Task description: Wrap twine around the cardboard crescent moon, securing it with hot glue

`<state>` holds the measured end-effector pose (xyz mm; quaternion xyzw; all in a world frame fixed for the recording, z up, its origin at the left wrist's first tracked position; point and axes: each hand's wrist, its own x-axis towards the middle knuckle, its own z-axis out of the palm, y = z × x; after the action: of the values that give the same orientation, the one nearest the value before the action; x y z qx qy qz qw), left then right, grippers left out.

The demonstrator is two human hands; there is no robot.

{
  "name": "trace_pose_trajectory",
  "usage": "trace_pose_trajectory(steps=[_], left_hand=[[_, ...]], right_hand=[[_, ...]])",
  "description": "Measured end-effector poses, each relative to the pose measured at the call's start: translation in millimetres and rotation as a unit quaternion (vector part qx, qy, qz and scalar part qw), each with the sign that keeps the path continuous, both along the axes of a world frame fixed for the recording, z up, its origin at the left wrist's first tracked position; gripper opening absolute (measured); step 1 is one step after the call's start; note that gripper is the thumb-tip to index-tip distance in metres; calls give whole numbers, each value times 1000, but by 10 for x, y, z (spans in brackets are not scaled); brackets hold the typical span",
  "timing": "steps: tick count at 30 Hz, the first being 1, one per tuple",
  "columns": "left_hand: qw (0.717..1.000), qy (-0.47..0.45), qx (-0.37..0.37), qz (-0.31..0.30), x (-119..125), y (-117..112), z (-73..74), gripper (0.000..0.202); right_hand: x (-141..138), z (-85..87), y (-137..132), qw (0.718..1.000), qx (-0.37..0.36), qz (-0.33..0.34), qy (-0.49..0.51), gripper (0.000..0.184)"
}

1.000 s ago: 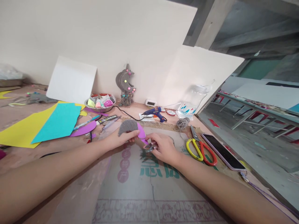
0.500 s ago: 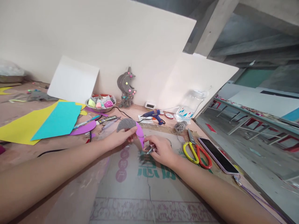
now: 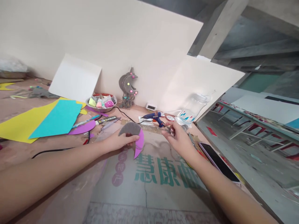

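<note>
- Left hand (image 3: 121, 140), thumb and fingers closed, grips 1 purple crescent (image 3: 140, 143), partly wrapped in grey yarn (image 3: 131, 128), above the printed board (image 3: 119, 197).
- Right hand (image 3: 178, 138), fingers curled, hovers right; any hold unclear.
- 1 blue glue gun (image 3: 152, 115), beyond.
- 1 metal bowl (image 3: 99, 109), far left, holds at least 3 bright lumps (image 3: 109, 104).
- 1 clear jar (image 3: 193, 105), far right.

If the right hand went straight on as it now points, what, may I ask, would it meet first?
The right hand would probably meet the blue glue gun first, though the depth between them is hard to judge.
</note>
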<state>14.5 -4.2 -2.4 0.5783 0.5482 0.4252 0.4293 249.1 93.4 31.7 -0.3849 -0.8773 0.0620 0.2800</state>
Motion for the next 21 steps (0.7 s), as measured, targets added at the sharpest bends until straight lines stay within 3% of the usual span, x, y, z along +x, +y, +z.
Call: trace_pose_trajectory(steps=[2, 4, 7, 10, 13, 16, 19, 21], left_hand=[[1000, -12, -1, 5, 8, 11, -18, 33], [999, -7, -52, 2, 10, 19, -39, 38], [994, 10, -103, 41, 4, 18, -55, 42], [996, -8, -76, 47, -15, 17, -73, 43], [996, -75, -42, 35, -39, 34, -111, 44], [989, -143, -21, 39, -68, 68, -143, 45], [978, -204, -11, 52, -103, 108, -147, 42], [966, -252, -13, 61, -125, 130, -142, 38]], right_hand=[[50, -47, 174, 999, -16, 17, -46, 35], [89, -165, 329, 993, -68, 42, -86, 33], [129, -328, 479, 989, -87, 53, -111, 28], [138, -344, 507, 990, -82, 42, -104, 31], [88, -225, 381, 993, -87, 50, -61, 27], [-17, -67, 82, 985, -142, 100, -13, 21], [-131, -2, -275, 938, -259, 226, -46, 33], [-198, -51, -443, 926, -234, 285, -84, 34]])
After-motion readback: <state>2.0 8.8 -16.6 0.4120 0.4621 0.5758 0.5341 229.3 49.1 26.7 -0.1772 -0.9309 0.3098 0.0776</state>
